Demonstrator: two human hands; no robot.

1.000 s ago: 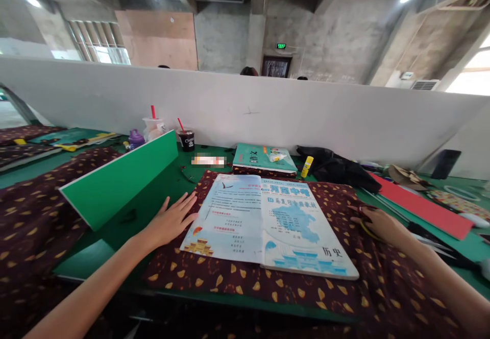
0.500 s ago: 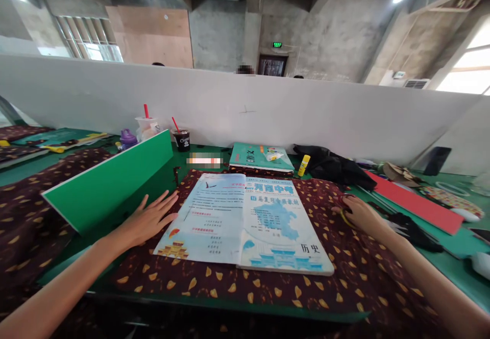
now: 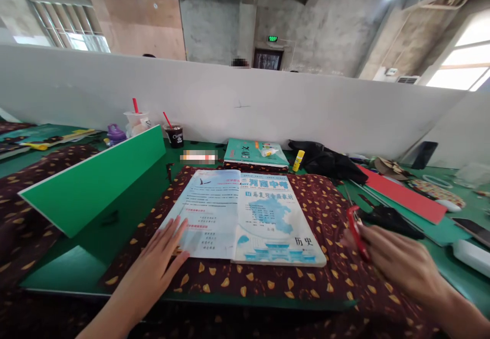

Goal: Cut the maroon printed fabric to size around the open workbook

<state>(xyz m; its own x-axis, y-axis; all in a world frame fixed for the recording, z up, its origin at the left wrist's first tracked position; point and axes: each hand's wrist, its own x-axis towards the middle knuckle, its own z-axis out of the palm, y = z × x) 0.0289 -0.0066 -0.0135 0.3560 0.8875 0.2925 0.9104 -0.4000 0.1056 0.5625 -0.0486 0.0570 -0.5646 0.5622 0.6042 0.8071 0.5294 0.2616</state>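
A workbook (image 3: 281, 221) lies on a dark brown cloth with yellow leaf shapes. Its cover shows a blue map and buildings, and a printed sheet (image 3: 214, 211) is spread open on its left. My left hand (image 3: 163, 249) lies with fingers outstretched over the lower left corner of that sheet. To the right of the workbook, my right hand (image 3: 398, 257) is closed around red-handled scissors (image 3: 358, 234). A thin blade seems to point away from me; the hand is slightly blurred and covers part of the handles.
A green board (image 3: 99, 175) stands upright at left. Behind are a dark cup (image 3: 175, 136) with a red straw, a teal book (image 3: 254, 155), a yellow glue stick (image 3: 298, 160) and a black cloth bag (image 3: 329, 160). A red board (image 3: 401, 193) lies at right. A white partition (image 3: 214, 99) closes the back.
My left hand has moved from the cloth beside the sheet onto its lower corner. My right hand has come nearer to me with the scissors, whose red handle now shows. The view has shifted slightly.
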